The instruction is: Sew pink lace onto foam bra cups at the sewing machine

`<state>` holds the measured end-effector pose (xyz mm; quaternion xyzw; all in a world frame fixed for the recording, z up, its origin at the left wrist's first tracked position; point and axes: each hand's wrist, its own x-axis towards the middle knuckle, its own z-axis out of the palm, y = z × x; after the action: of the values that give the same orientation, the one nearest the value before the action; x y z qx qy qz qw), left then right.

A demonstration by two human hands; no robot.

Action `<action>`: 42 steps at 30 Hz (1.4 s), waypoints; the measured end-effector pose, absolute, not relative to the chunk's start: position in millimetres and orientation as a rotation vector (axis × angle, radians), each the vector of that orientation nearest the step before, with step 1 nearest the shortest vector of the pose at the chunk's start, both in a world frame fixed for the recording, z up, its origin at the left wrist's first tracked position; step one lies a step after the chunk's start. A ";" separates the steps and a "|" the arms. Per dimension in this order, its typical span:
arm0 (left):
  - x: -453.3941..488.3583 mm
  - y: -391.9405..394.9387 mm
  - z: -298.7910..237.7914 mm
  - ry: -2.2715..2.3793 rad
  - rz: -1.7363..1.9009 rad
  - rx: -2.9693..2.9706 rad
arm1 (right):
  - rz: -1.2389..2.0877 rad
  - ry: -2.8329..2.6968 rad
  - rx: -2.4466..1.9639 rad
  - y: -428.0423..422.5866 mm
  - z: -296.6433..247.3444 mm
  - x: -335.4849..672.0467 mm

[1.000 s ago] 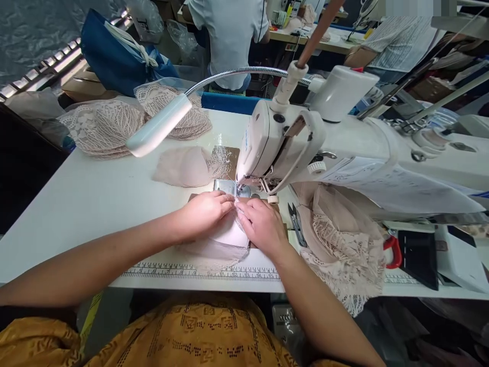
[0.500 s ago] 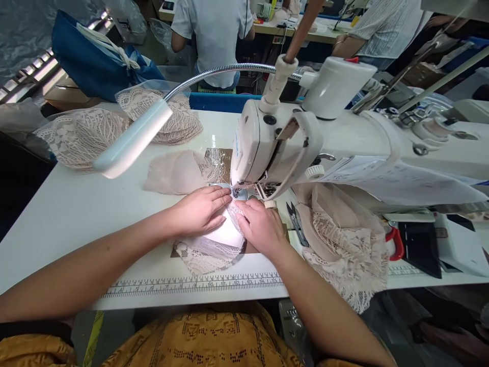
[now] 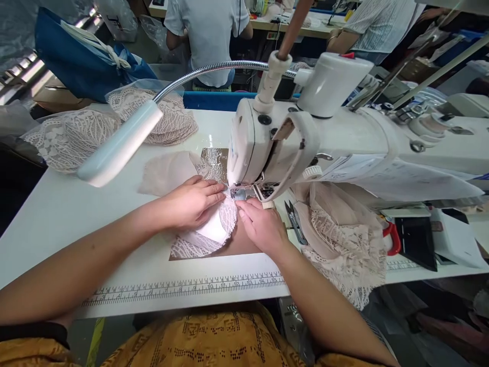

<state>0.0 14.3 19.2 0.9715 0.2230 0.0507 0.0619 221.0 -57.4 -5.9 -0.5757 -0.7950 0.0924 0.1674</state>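
A pale lace piece point(image 3: 214, 229) lies under the presser foot point(image 3: 239, 193) of a white sewing machine point(image 3: 305, 137). My left hand point(image 3: 191, 201) rests flat on the lace, fingers stretched toward the needle. My right hand point(image 3: 260, 224) presses the lace's right edge just in front of the foot, fingers curled down on the fabric. A brown plate point(image 3: 244, 244) lies under the work.
A gooseneck lamp point(image 3: 118, 145) hangs over the left of the table point(image 3: 76, 209). Stacks of lace cups point(image 3: 72, 137) sit at the back left, a beige piece point(image 3: 164, 171) behind my left hand, a lace heap point(image 3: 344, 239) and snips point(image 3: 293, 219) to the right. People work at benches behind.
The lace piece has fed away from me under the foot, and both hands moved forward with it. My left fingers now lie flatter on the fabric.
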 end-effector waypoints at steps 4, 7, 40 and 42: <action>2.4 -1.3 19.8 0.686 0.259 2.927 | 0.264 -2.202 -1.553 -59.7 -10.4 225.5; 6.6 -10.1 16.2 0.691 0.273 2.932 | 0.261 -2.229 -1.477 -61.2 -10.3 224.4; 6.8 -6.7 1.9 0.549 0.324 2.929 | 0.302 -2.247 -1.613 -58.3 -7.0 217.2; 5.9 -6.2 0.6 0.545 0.347 2.918 | 0.356 -2.282 -1.585 -58.4 -7.4 217.0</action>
<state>5.9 -6.2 0.6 0.9735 0.1819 0.1156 0.0766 217.0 -58.4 -7.4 -0.5576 -0.8029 0.1254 0.1694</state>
